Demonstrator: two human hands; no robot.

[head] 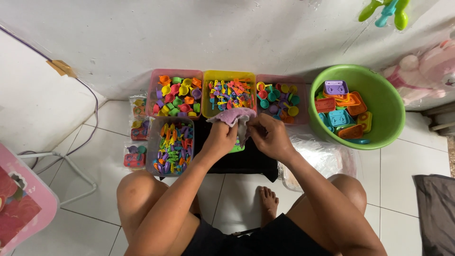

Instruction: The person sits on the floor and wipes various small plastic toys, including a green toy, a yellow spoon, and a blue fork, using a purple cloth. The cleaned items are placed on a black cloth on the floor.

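My left hand (pixel 219 138) and my right hand (pixel 270 137) meet over a black surface (pixel 246 161), both gripping a pinkish-purple cloth (pixel 233 115). The cloth is wrapped around a small green plastic toy piece (pixel 238 148) that peeks out under my left hand. Just beyond the hands stands a yellow tray (pixel 229 75) full of small colourful plastic pieces.
A pink tray (pixel 156 76) of toy cups, another pink tray (pixel 303 102), a grey bin (pixel 152 142) of toy cutlery, a green basin (pixel 386 102) with square plastic toys, small packed bags (pixel 135 159), a clear plastic bag (pixel 327 159), white wall behind, my knees below.
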